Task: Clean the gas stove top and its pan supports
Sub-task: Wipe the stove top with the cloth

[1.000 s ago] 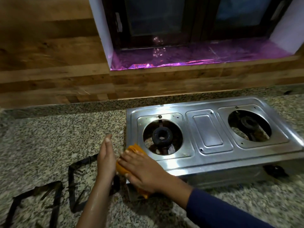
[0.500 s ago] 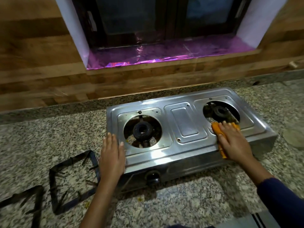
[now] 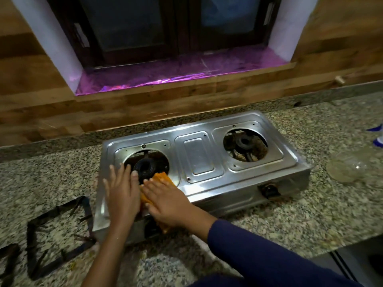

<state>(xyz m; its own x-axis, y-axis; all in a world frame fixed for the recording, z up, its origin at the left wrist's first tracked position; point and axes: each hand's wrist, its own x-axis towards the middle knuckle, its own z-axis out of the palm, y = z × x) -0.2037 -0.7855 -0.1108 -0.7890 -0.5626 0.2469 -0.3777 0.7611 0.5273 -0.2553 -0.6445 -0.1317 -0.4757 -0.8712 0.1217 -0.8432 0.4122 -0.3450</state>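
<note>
Right hand (image 3: 165, 200) lay flat, fingers straight, pressing the orange cloth (image 3: 162, 177) on the front-left part of the stove top (image 3: 199, 154), just beside the left hand (image 3: 122, 195), which rested flat and spread on the front-left corner. From the cloth, the stove's long axis ran rightward to the right burner (image 3: 244, 141), a stretch best reached by the right hand. The pan supports (image 3: 57, 210) lay on the counter (image 3: 269, 224) off the stove's left edge, nearer the left hand.

Glossy steel stove (image 3: 199, 162), speckled granite counter (image 3: 310, 214)
</note>
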